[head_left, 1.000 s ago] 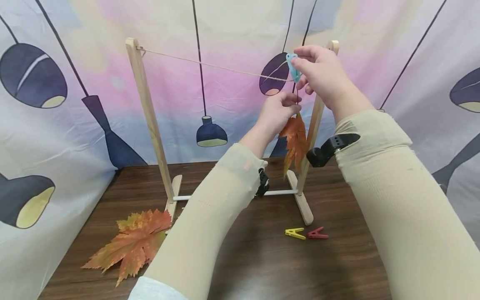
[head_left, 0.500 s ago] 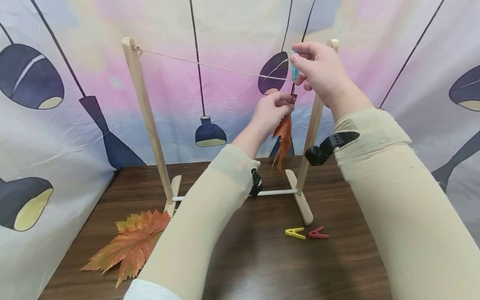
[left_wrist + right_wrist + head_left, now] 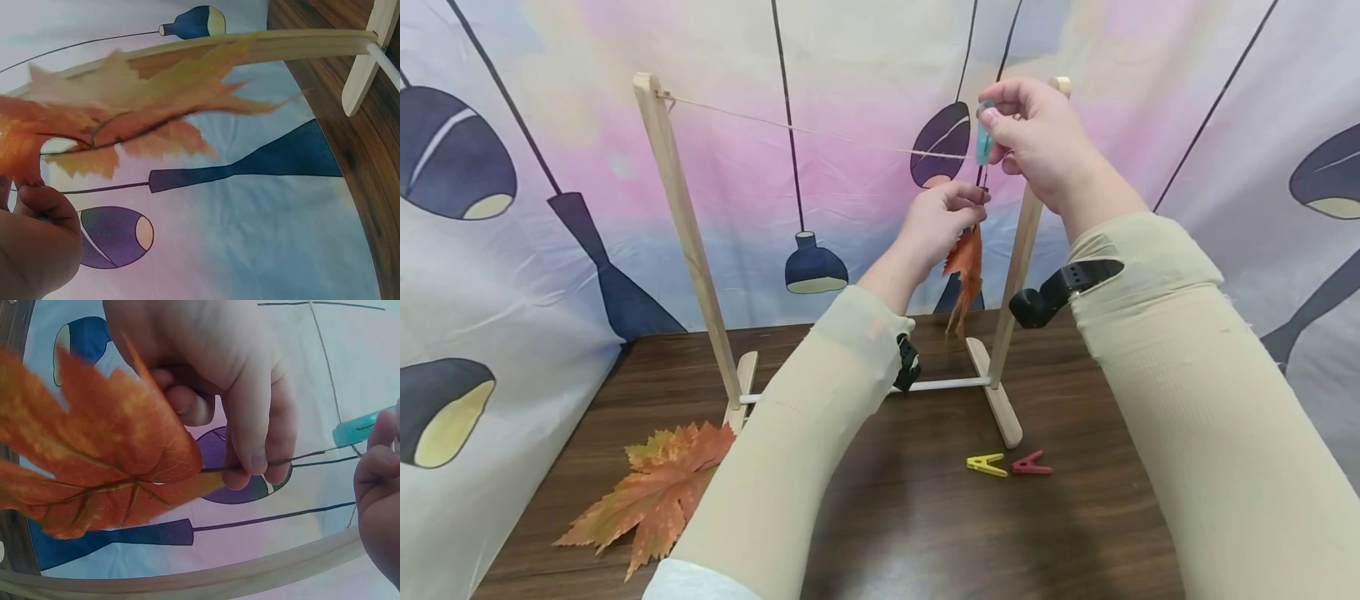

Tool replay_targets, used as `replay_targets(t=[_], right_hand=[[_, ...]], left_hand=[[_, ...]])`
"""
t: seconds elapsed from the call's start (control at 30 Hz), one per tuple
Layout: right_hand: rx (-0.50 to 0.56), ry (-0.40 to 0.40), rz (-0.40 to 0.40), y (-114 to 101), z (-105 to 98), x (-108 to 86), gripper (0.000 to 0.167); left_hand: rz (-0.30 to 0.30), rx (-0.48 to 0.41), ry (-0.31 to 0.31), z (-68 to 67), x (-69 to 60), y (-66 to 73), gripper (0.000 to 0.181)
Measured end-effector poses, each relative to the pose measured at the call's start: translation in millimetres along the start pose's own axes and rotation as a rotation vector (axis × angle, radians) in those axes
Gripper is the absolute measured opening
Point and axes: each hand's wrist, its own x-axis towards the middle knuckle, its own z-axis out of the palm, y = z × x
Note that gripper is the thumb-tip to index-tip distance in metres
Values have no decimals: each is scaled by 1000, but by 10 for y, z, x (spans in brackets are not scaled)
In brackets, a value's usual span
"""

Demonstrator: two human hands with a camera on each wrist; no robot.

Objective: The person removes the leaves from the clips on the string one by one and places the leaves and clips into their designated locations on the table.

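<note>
My left hand (image 3: pixel 936 221) pinches the thin stem of an orange artificial maple leaf (image 3: pixel 966 271), which hangs below the fingers. In the right wrist view the leaf (image 3: pixel 112 469) spreads left of those fingertips, while the stem's free end points toward a light-blue clothespin (image 3: pixel 359 430). My right hand (image 3: pixel 1037 137) holds this clothespin (image 3: pixel 984 137) upright between thumb and fingers, above the left hand. The clothespin's lower end is at the string (image 3: pixel 850 140); whether it clamps the string cannot be made out. The left wrist view shows the leaf (image 3: pixel 144 94) beside the thumb.
A wooden frame (image 3: pixel 688 233) carries the string between two posts. A second maple leaf (image 3: pixel 655 492) lies on the dark wood table (image 3: pixel 910 517) at left. Yellow (image 3: pixel 987 465) and red (image 3: pixel 1032 463) clothespins lie near the frame's right foot (image 3: pixel 996 396). A patterned cloth hangs behind.
My left hand has shifted slightly left and the leaf has turned more edge-on. My right hand stays by the string, the clothespin now more edge-on. The view has drifted slightly right.
</note>
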Motion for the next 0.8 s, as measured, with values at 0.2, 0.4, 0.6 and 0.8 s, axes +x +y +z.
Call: replay_targets(t=[0.2, 0.4, 0.6, 0.8], right_hand=[[60, 3, -57, 14, 22, -13, 12], [174, 30, -101, -7, 57, 17, 12], [230, 58, -173, -5, 89, 38, 13], [274, 119, -213, -11, 52, 39, 14]], left_hand=[[-19, -14, -5, -30, 0, -25, 19], [-17, -29, 29, -89, 8, -36, 16], [-37, -21, 38, -139, -28, -49, 16], [-40, -21, 41, -171, -39, -48, 16]])
